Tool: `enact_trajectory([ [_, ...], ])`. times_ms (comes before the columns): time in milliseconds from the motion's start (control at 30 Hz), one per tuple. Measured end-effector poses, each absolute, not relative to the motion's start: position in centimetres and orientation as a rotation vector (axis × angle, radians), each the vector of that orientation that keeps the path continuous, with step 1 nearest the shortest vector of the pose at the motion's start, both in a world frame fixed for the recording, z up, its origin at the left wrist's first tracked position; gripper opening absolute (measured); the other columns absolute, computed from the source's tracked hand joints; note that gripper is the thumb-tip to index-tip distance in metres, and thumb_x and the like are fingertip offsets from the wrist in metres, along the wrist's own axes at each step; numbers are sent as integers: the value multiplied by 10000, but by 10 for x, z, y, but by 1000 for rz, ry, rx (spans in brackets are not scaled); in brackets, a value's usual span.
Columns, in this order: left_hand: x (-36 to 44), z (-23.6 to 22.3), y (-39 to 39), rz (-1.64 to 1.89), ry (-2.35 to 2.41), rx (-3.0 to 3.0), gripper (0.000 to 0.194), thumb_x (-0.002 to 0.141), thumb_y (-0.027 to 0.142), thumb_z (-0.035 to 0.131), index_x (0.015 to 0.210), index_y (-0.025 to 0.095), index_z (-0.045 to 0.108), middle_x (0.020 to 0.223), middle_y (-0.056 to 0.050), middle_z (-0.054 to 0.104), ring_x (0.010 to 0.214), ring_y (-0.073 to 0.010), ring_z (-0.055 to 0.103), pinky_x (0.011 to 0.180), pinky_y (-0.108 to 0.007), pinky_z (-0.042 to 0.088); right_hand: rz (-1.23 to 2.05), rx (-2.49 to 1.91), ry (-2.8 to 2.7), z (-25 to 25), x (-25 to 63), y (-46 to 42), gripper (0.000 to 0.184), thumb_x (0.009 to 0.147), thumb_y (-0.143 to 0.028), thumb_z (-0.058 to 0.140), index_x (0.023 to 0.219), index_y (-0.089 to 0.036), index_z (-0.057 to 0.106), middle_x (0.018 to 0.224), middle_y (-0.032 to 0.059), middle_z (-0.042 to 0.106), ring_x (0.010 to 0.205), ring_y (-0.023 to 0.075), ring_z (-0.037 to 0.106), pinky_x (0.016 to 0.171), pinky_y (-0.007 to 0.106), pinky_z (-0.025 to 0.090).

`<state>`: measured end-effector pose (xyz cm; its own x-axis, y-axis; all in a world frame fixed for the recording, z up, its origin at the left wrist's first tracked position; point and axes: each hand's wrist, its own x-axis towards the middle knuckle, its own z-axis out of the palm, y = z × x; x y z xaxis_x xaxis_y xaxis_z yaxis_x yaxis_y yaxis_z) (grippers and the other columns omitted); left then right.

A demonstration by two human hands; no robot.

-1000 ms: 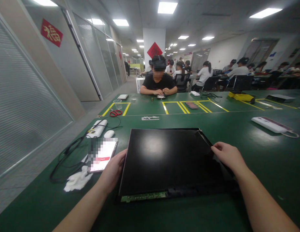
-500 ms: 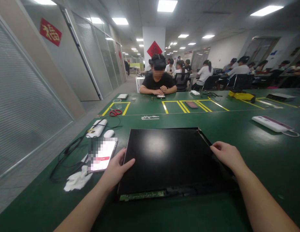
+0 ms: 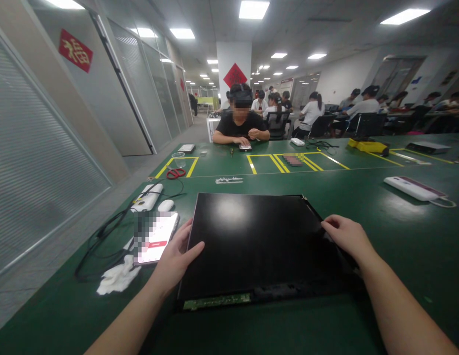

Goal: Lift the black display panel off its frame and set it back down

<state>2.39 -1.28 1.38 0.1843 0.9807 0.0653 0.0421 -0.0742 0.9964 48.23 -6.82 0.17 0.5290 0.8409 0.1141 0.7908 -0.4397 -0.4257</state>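
Observation:
A black display panel (image 3: pixel 251 241) lies face up in front of me, with a strip of green circuit board (image 3: pixel 216 301) along its near edge. Beneath and beside it shows a black frame (image 3: pixel 313 209), mostly hidden by the panel. My left hand (image 3: pixel 179 254) grips the panel's left edge, thumb on top and fingers at the side and partly out of sight. At the right side, my right hand (image 3: pixel 343 236) pinches the edge with thumb and forefinger; whether it has the panel or the frame I cannot tell.
On the green table (image 3: pixel 288 330), a lit phone (image 3: pixel 158 239), a crumpled tissue (image 3: pixel 118 276), black cables (image 3: pixel 103 231) and a white mouse-shaped object (image 3: pixel 165 205) lie left. Red-handled scissors (image 3: pixel 176 173) are further back. A white device (image 3: pixel 414 189) lies right. A co-worker (image 3: pixel 241 121) sits opposite.
The panel's far left corner has shifted slightly away from me and up, with my left hand still on its edge. My right hand stays nearly in place. The co-worker's hand has moved slightly.

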Motion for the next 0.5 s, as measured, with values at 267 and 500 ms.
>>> enact_trajectory([
  [267,25,20,-17,1226,1011,1492,552,778,343,808,1306,256,677,1615,-71,394,1539,-283,224,1231,-374,233,252,-2152,-1047,-4,491,-62,262,768,-447,609,873,-233,718,907,82,757,849,265,695,760,378,512],
  [500,25,29,-23,1320,943,1434,556,780,298,811,1311,267,649,1552,-61,495,1471,-311,374,1214,-415,285,305,-2024,-961,8,478,-67,260,767,-457,619,802,-228,737,918,95,759,938,302,684,860,419,515],
])
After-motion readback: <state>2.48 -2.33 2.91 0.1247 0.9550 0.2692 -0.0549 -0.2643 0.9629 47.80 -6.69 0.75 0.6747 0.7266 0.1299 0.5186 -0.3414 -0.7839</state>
